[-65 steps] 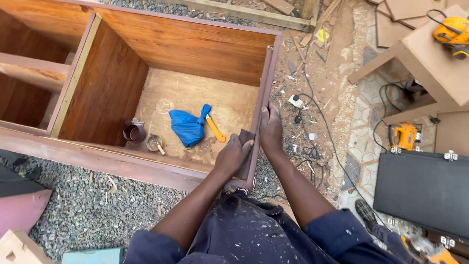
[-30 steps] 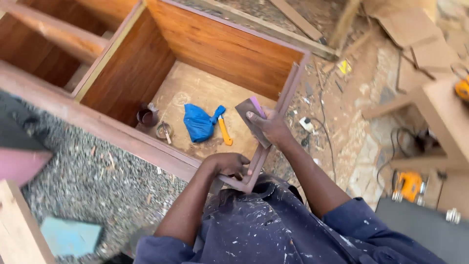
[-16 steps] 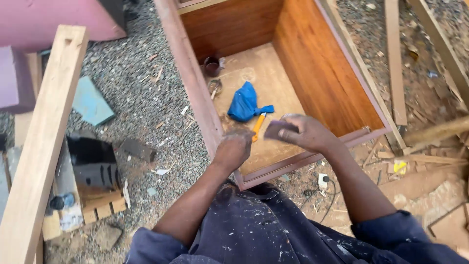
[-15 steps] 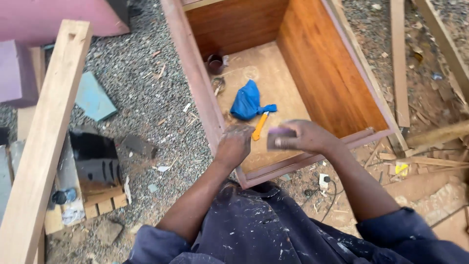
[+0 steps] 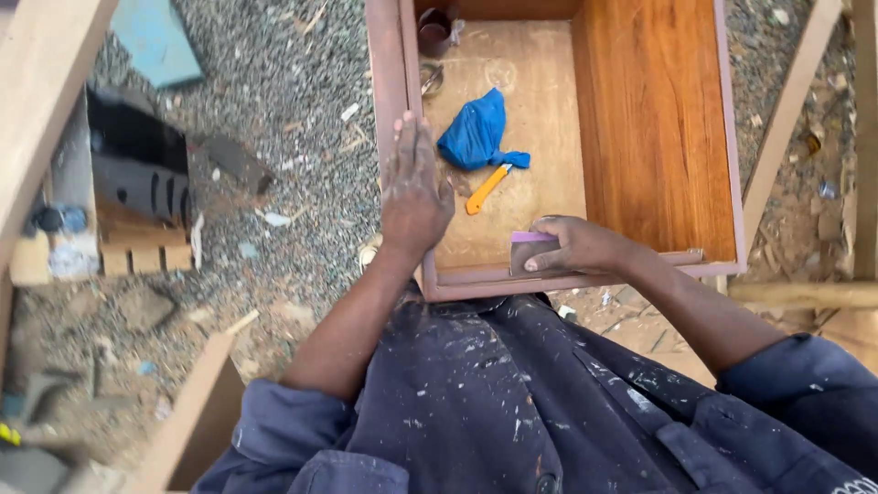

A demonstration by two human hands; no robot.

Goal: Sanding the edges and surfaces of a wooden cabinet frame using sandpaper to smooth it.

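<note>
A brown wooden cabinet box (image 5: 654, 146) lies open side up on gravel in front of me. My left hand (image 5: 413, 187) rests flat, fingers together, along its left edge near the front corner. My right hand (image 5: 578, 247) grips a small purple-backed sanding block (image 5: 529, 250) and presses it against the box's near edge. Inside the box lie a blue cloth (image 5: 476, 133), an orange-handled tool (image 5: 487, 188) and a small dark cup (image 5: 436, 27).
Gravel with wood scraps surrounds the box. A black louvered part on a wooden block (image 5: 137, 183) sits at left, with a pale plank (image 5: 41, 110) beyond it. A blue board (image 5: 157, 38) lies top left. Wooden battens (image 5: 791, 101) lie to the right.
My view has swung so the box's corner is straight ahead. My left hand has slid from the corner up along the left edge; the right hand with the block stays on the near edge.
</note>
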